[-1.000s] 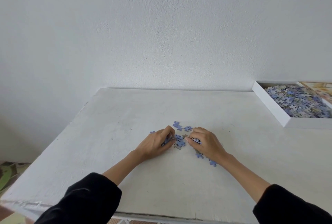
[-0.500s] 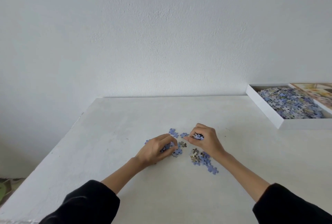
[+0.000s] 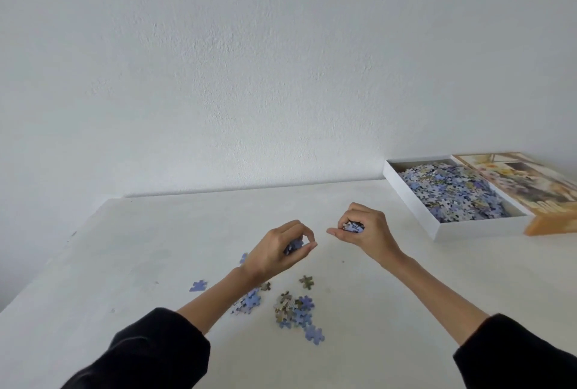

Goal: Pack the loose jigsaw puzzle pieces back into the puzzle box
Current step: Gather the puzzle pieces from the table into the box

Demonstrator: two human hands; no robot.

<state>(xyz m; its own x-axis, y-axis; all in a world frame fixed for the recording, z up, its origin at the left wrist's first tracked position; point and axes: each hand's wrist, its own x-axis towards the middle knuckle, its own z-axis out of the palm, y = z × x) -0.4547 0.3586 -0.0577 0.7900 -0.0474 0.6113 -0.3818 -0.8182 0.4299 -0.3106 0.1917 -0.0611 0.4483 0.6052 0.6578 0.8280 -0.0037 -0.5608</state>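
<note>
The left hand (image 3: 278,252) is curled round a few blue pieces (image 3: 294,245), and a fuller bunch (image 3: 353,227) is gripped in the right hand (image 3: 367,234). Loose puzzle pieces (image 3: 295,310) are scattered on the table (image 3: 125,263) below both hands. The puzzle box (image 3: 480,227), heaped with pieces, is seen to the right of the right hand.

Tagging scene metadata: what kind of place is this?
Probably a room in a home, though I can't be sure: a plain white table set against a bare textured wall, holding a jigsaw puzzle box and its picture lid.
</note>
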